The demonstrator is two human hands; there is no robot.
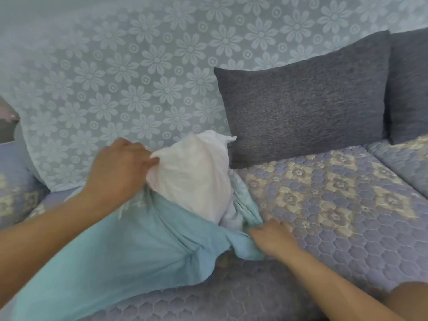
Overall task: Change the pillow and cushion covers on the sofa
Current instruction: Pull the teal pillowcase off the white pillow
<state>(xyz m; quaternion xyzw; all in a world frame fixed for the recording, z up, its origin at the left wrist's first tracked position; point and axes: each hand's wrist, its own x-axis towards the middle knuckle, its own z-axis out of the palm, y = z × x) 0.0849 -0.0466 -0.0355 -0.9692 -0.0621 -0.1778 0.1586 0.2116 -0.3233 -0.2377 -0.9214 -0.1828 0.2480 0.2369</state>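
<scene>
My left hand (118, 167) sits at about nine o'clock from the white pillow insert (194, 177), with my fingers (148, 162) curled onto its upper left corner, pinching the white fabric there. The insert stands near the middle of the view, its upper half bare and its lower half sunk in the light blue cover (111, 258), which spreads out toward seven o'clock across the sofa seat (335, 205). The cover's mouth bunches around the insert's base.

My right hand (273, 239) lies at about five o'clock from the insert, on the cover's bunched edge. My fingers are curled into the blue cloth, gripping that edge where it meets the quilted seat.

At two o'clock from the insert a dark grey cushion (305, 105) leans upright against the backrest, its lower left corner just beside the insert. A second grey cushion (410, 89) stands at its right, at the frame's edge, touching it. Behind everything, from nine through twelve o'clock, hangs the pale flowered throw (115, 77) over the sofa back. The seat's quilting shows blue and cream flower shapes.
</scene>
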